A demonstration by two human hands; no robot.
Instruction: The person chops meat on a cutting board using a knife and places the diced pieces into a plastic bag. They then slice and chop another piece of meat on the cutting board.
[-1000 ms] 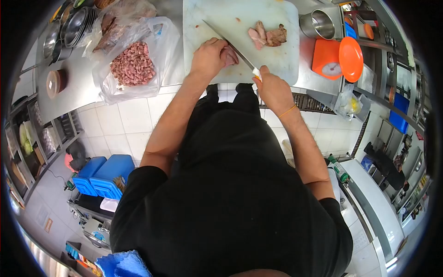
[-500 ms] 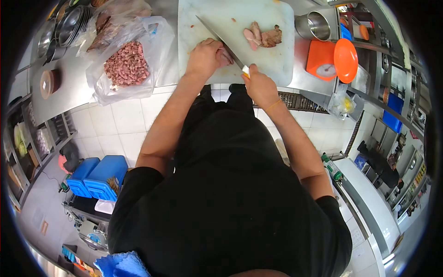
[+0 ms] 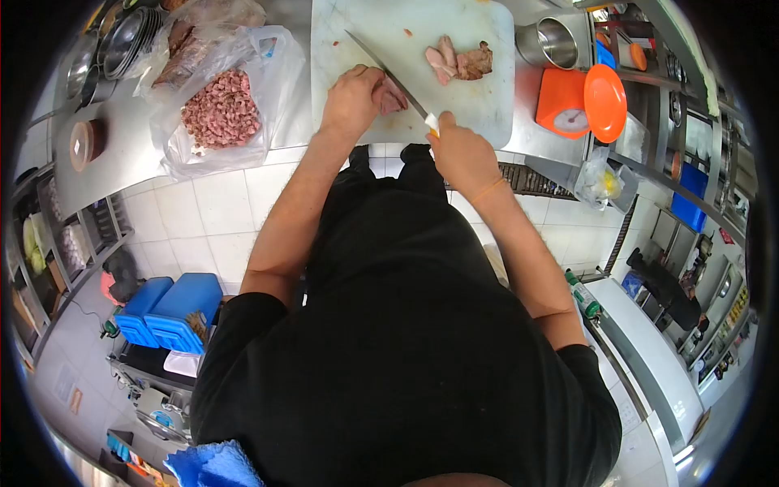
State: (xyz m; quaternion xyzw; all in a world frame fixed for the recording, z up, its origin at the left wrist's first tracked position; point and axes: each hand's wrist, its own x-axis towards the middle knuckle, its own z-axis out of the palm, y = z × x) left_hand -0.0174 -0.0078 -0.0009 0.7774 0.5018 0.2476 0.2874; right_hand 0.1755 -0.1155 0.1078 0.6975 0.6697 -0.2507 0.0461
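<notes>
On the white cutting board (image 3: 479, 118), my left hand (image 3: 350, 99) holds down a piece of meat (image 3: 390, 96) with its fingers bent over the meat's left side. My right hand (image 3: 465, 152) grips a kitchen knife (image 3: 389, 77) by its white and yellow handle. The long blade slants up and left across the board, close along the meat's right side; I cannot tell whether it touches. Farther right on the board lie several cut meat pieces (image 3: 473, 62), pale on one side and browned on the other. A few small scraps are scattered around.
Left of the board, a clear plastic bag (image 3: 280, 89) holds diced meat (image 3: 221, 109). A lidded round tub (image 3: 82, 146) and stacked metal bowls (image 3: 130, 45) stand farther left. At right are a steel pot (image 3: 558, 43) and an orange scale (image 3: 560, 101) with an orange dish (image 3: 605, 104).
My left hand has drawn back slightly to the left, so more of the meat shows beside the blade. The knife and my right hand stay nearly where they were.
</notes>
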